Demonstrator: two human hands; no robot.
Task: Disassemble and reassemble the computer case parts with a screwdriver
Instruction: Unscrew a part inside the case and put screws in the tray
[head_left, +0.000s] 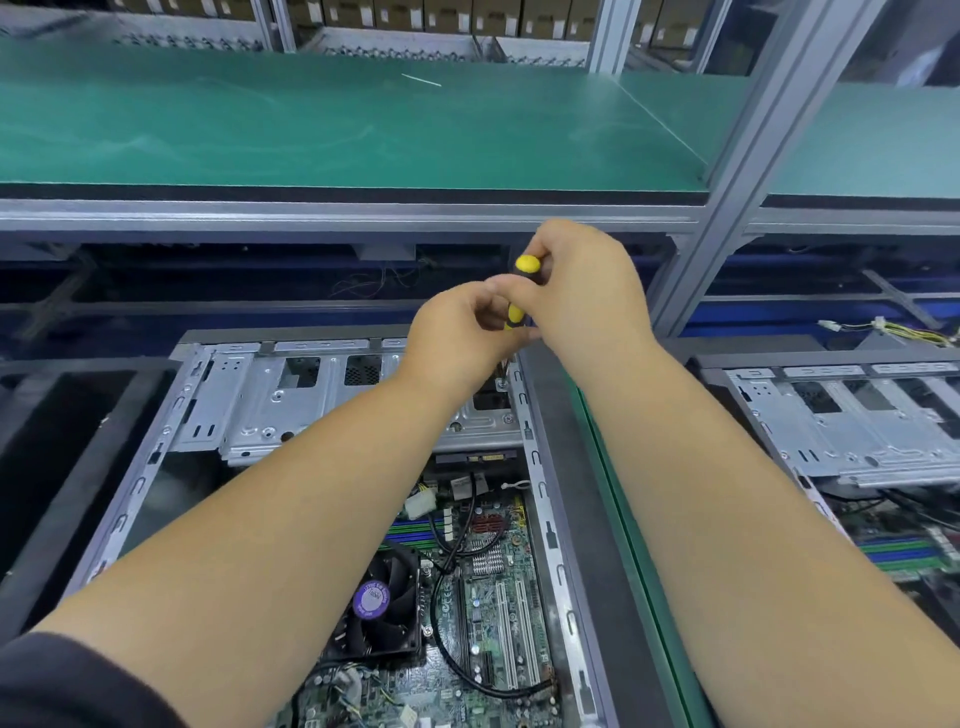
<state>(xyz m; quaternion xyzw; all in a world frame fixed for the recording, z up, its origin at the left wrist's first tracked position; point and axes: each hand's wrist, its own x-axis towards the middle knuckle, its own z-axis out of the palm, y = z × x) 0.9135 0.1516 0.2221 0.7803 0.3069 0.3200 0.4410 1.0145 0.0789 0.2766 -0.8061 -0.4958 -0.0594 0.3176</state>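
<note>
Both hands on the screwdriver (521, 291), held upright over the case (322, 415) far-right corner; right hand (576, 291) wraps the upper handle, left hand (457, 332) pinches the lower handle; tip sits at a screw (503, 385) on the drive cage (270, 400), seating hidden; likely risks: tilt cams out and strips the head; loose screw drops onto the motherboard (488, 597) below.

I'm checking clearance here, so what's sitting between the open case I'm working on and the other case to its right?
In the head view, a green strip of bench edge runs between the computer case and the second case.
</note>
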